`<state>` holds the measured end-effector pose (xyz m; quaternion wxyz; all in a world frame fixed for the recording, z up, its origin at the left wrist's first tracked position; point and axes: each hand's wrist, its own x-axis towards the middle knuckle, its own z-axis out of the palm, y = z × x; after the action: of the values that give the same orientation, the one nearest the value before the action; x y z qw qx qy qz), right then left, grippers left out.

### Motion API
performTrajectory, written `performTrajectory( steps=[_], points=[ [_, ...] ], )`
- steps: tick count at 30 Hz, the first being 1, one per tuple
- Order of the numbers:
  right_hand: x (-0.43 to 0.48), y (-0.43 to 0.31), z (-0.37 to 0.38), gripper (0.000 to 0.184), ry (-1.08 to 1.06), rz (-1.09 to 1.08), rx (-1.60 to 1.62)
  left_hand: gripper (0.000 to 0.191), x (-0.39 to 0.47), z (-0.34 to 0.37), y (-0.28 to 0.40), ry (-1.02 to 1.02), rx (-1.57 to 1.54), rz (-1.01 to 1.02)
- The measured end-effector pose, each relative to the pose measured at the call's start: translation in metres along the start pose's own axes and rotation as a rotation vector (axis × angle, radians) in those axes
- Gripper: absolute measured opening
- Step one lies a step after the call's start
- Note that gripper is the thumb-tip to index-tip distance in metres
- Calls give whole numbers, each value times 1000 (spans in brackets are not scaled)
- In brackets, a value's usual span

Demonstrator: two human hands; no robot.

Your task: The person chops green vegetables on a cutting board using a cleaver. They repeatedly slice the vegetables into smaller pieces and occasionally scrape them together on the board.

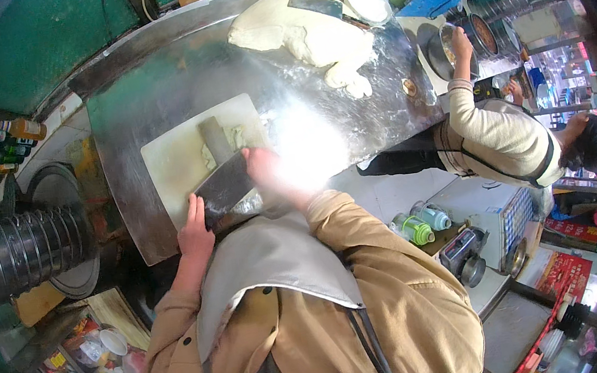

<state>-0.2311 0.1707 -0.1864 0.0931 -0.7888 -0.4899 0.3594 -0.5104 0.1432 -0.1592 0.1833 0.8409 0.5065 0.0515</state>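
My left hand [195, 229] rests its fingers on the left edge of a dark, flat-faced metal piece [225, 187], whose exact kind I cannot tell. At its upper right corner, my right hand [267, 169] grips it and looks blurred. The piece covers the near part of a pale cutting board [170, 158]. Just beyond it, a grey rectangular blade-like strip [215, 139] lies on the board, with pale greenish scraps [237, 137] beside it. The board sits on a metal worktable [134, 208].
A large dough mass [324, 41] lies at the back, near a white bowl [368, 4]. To the right a co-worker [500, 131] has one hand at a metal pot [440, 54]. Stacked metal steamers [19, 254] stand left; thermos flasks [414, 229] stand lower right.
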Motion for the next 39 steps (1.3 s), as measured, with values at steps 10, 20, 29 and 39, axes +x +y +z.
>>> performTrajectory(
  steps=[10,20,29,39],
  points=[
    [7,2,-48,53,0,54,-57,78,36,12,8,86,16,147],
    [10,5,-45,54,19,4,-68,76,33,5,12,31,24,110],
    [-13,-9,-6,57,-80,-43,-60,76,-10,-7,7,47,-89,8],
    [5,8,-26,58,156,-131,-54,75,27,8,3,114,17,161]
  ],
)
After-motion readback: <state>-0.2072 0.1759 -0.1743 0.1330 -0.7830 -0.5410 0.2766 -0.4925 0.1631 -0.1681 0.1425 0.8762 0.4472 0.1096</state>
